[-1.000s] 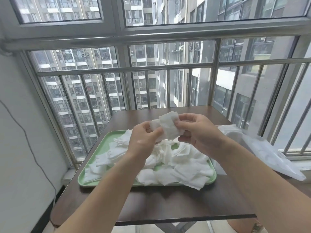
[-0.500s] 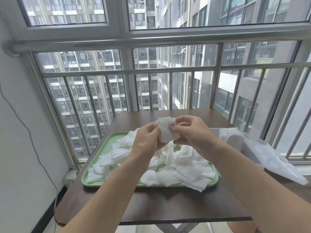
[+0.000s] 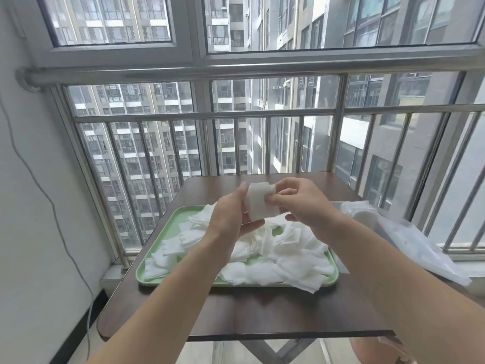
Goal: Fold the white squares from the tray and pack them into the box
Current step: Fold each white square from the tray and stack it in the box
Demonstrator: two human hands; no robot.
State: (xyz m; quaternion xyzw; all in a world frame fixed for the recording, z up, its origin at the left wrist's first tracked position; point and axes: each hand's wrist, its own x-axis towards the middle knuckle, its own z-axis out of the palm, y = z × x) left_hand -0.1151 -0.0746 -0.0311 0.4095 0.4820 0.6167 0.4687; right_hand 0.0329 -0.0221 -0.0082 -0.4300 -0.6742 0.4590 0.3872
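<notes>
A folded white square [image 3: 259, 200] is held upright above the tray, between both hands. My left hand [image 3: 231, 214] cups it from the left, thumb against its near edge. My right hand [image 3: 299, 203] pinches its right side with thumb and fingers. Below them a light green tray [image 3: 162, 237] holds a loose pile of several white squares [image 3: 288, 256]. To the right, partly behind my right arm, sits a clear box [image 3: 364, 214] with white squares inside; its outline is hard to make out.
The tray rests on a dark brown folding table [image 3: 262, 313] against a barred window [image 3: 262, 143]. A clear plastic lid or bag [image 3: 420, 245] lies at the table's right edge. A grey cable [image 3: 52, 206] runs down the left wall.
The hands have drawn together and the white square has become smaller and more compact, folded between them. The view has tilted slightly upward.
</notes>
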